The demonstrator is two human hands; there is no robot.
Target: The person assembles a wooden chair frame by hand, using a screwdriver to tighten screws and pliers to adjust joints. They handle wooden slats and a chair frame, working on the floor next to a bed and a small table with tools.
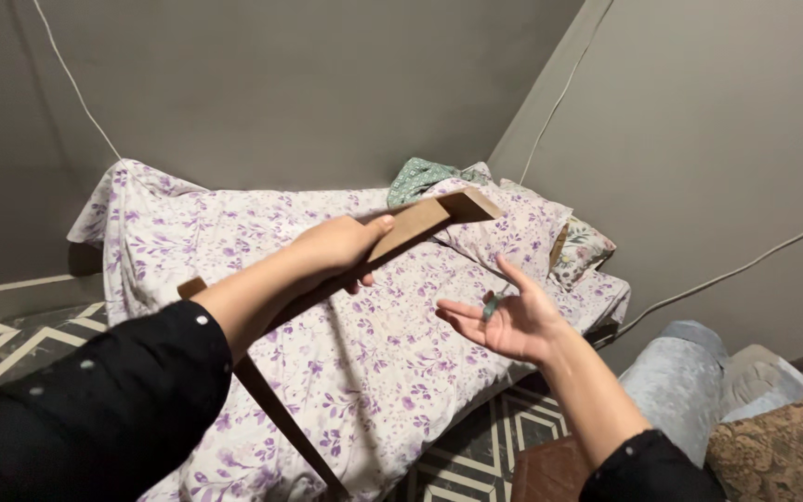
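My left hand (pixel 338 249) grips a flat brown board (pixel 429 218), cardboard or thin wood, held out over a bed. The board runs from behind my forearm up to the right, its far end bent into a short lip. My right hand (pixel 506 317) is held palm up with fingers spread, below and right of the board's far end, not touching it. A small grey-green thing (pixel 492 306), perhaps a ring or a small object, shows at the fingers; I cannot tell which. Both sleeves are black.
The bed wears a white sheet with purple flowers (pixel 327 353). Pillows (pixel 522 228) and a green cloth (pixel 420 177) lie at its head. Grey walls meet in a corner with thin cables. A grey bolster (pixel 671 372) and patterned cushion (pixel 783 446) sit at right; the floor is patterned.
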